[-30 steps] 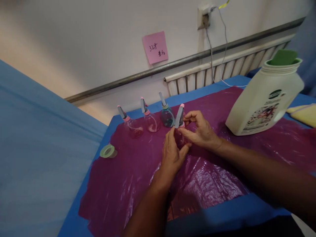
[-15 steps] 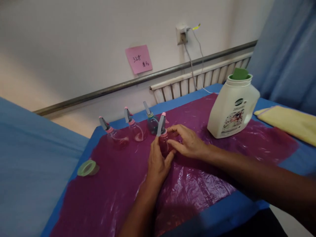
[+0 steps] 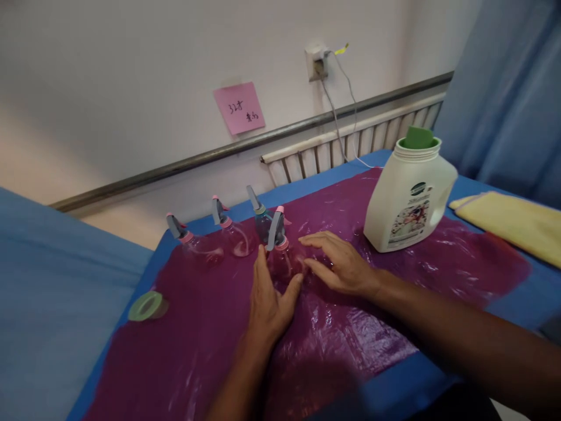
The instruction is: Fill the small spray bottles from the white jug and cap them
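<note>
A clear spray bottle with a pink collar and grey trigger head [image 3: 284, 260] stands upright on the purple plastic sheet [image 3: 210, 339]. My left hand [image 3: 270, 304] is at its near left side, thumb and fingers spread apart around it. On the right, my right hand [image 3: 342, 266] is open, its fingers pointing at the bottle with a small gap; whether a fingertip touches is unclear. Just behind stands a bluish spray bottle [image 3: 263, 223], partly hidden. Two more pink-collared spray bottles, a middle one [image 3: 237, 238] and a leftmost one [image 3: 202, 252], stand to the left.
A large white jug [image 3: 405, 202] with a green piece [image 3: 418, 138] in its mouth stands at right, near a folded yellow cloth [image 3: 512, 222]. At left lies a pale green cup [image 3: 146, 306]. Behind the blue table [image 3: 302, 186] are a metal rail [image 3: 193, 158] and wall socket [image 3: 316, 63].
My hands have loosened from around the pink-collared bottle, and their fingers are wider apart. The right hand has drawn back slightly. The view has shifted a little.
</note>
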Available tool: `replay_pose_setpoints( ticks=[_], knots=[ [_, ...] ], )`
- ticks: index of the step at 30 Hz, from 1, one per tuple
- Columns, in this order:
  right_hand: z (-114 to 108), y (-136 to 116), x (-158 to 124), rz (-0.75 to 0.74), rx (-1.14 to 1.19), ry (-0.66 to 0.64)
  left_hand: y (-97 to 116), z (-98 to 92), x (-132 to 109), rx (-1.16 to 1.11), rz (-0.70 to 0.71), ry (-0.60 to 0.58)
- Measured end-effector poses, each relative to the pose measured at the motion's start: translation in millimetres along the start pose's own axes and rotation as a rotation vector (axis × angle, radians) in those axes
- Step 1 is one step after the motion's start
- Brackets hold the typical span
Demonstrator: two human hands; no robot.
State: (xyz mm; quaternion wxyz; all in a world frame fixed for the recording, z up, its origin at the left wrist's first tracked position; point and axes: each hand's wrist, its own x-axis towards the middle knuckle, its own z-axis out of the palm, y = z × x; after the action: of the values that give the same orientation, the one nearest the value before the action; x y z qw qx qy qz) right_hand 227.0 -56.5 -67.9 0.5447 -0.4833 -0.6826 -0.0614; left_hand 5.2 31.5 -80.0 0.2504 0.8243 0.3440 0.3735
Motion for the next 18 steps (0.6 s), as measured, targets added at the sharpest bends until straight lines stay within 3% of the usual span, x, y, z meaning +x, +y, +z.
replay_pose_setpoints(
  ticks=[4, 10, 18],
  knots=[
    [-5.1, 3.4, -3.5, 0.016, -0.034, -0.011, 8.5, -7.5, -3.3, 0.029, -0.004, 0.051],
    [-9.0, -1.6, -6.9, 0.011, -0.028, -0.044, 15.8, -15.0, -4.9, -0.003, 0.071, 0.255],
    [-14.7, 0.3, -11.4, -0.002, -0.015, -0.089, 29.9, -24.6, -9.3, -0.04, 0.002, 0.219]
  ],
)
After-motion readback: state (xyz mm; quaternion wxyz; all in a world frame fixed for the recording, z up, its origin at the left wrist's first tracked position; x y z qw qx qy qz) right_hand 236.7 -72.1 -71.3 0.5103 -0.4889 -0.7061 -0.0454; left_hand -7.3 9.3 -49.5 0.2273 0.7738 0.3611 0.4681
